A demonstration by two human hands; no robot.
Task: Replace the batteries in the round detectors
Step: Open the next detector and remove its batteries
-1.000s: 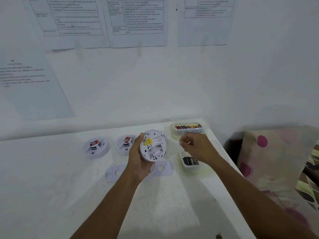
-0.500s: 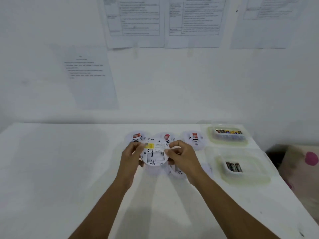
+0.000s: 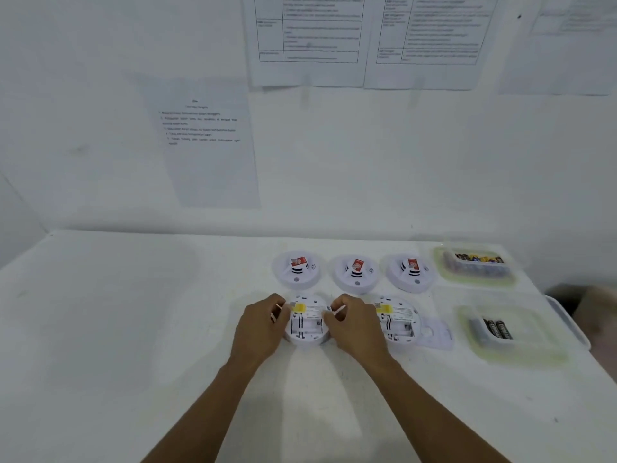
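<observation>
A round white plastic detector (image 3: 307, 325) lay back-up on the white table (image 3: 133, 329), in the near row of the group. Its yellow label (image 3: 298, 307) sat toward the far-left rim. Its rectangular battery bay (image 3: 305, 327) lay open in the middle, and the dark ribs inside ran toward and away from the person. Whether cells sat in the bay could not be told.

The left hand (image 3: 262, 325) gripped the left rim with curled fingers. The right hand (image 3: 357, 325) pinched the right rim between thumb and fingertips.

Just right of that hand, and partly hidden by it, a second back-up white detector (image 3: 399, 320) showed the same yellow label at its far-left. A translucent mounting plate (image 3: 435, 332) lay at its right edge.

Behind them, three face-up white detectors with red stickers (image 3: 355, 272) stood in a row. At the right, a far clear plastic tub (image 3: 475, 265) held black-and-yellow batteries. A near clear plastic tub (image 3: 521, 342) held black batteries (image 3: 497, 329) whose long axes pointed roughly away from the person.
</observation>
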